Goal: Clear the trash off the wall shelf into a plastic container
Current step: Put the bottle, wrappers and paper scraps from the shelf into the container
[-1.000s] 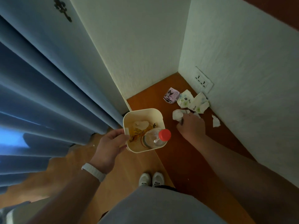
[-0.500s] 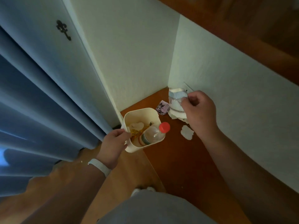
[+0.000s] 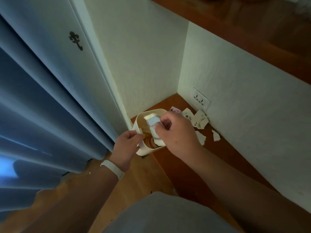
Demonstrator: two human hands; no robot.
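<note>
**Left hand** (image 3: 127, 147): fingers curled round the near wall of the plastic container (image 3: 143, 151), thumb hooked over the rim. It held the container up at the edge of the wall shelf (image 3: 193, 165).

**Right hand** (image 3: 176, 132): fingers curled, pinching a crumpled blue-and-white wrapper (image 3: 152, 121). The wrapper hung just left of the knuckles, over the container's open mouth, and was not yet let go.

**Container contents:** yellowish scraps (image 3: 146, 134) under the wrapper. The rest was hidden by the right hand.

**Left on the shelf, all beyond or to the right of the right hand:**
- a purple packet (image 3: 175, 110) just past the knuckles
- a heap of patterned paper pieces (image 3: 196, 119) against the wall, below the socket (image 3: 201, 99)
- one torn white scrap (image 3: 200, 137) just beside the hand's outer edge
- a second white scrap (image 3: 215, 135) farther right, near the wall

**Progress, as judged:** partly done. Some trash was binned and one piece was over the mouth ready to drop. At least four pickups remained.
</note>
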